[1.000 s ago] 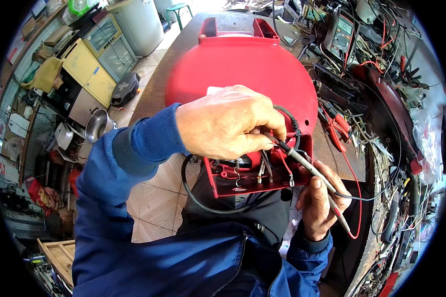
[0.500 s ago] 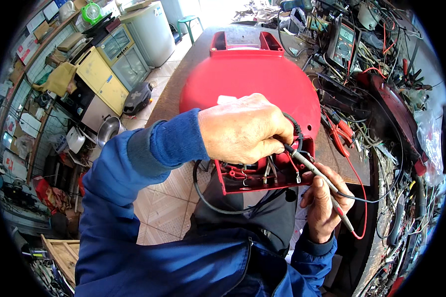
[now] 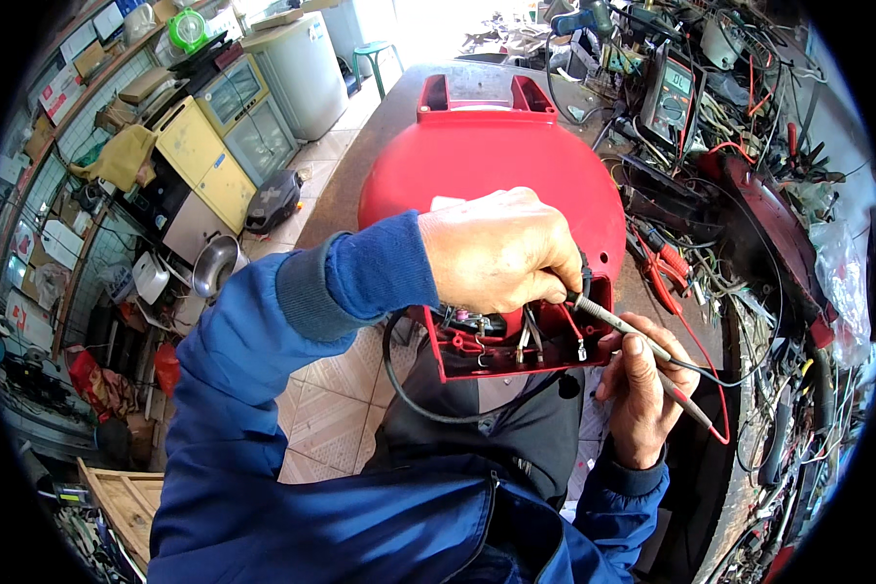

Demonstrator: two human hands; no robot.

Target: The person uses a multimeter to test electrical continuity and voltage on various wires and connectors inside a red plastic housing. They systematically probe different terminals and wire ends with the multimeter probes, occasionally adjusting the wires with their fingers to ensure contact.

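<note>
A red rounded housing (image 3: 496,161) lies on the bench with its open wiring compartment (image 3: 442,365) facing me. Inside that compartment show several wires with bare metal terminals (image 3: 581,350). My left hand (image 3: 506,255) reaches over the compartment, fingers pinched at its right end beside a black cord; what they grip is hidden. To the right, my right hand (image 3: 642,380) is closed on two multimeter probes. The grey probe with the black lead (image 3: 613,319) points up-left to my left fingertips. The red-and-grey probe (image 3: 684,399) slants down-right, its red lead trailing.
A multimeter (image 3: 670,95) stands at the far right among tangled cables and tools. A loop of black cord (image 3: 391,375) hangs below the compartment, over my lap. Dark red casing (image 3: 774,243) lies at the right. Left of the bench are cabinets (image 3: 200,156) and a metal pot (image 3: 217,263).
My left hand has shifted slightly right and down, still pinched near the grey probe's tip. My right hand has moved a little, keeping both probes. The surroundings shift slightly in view.
</note>
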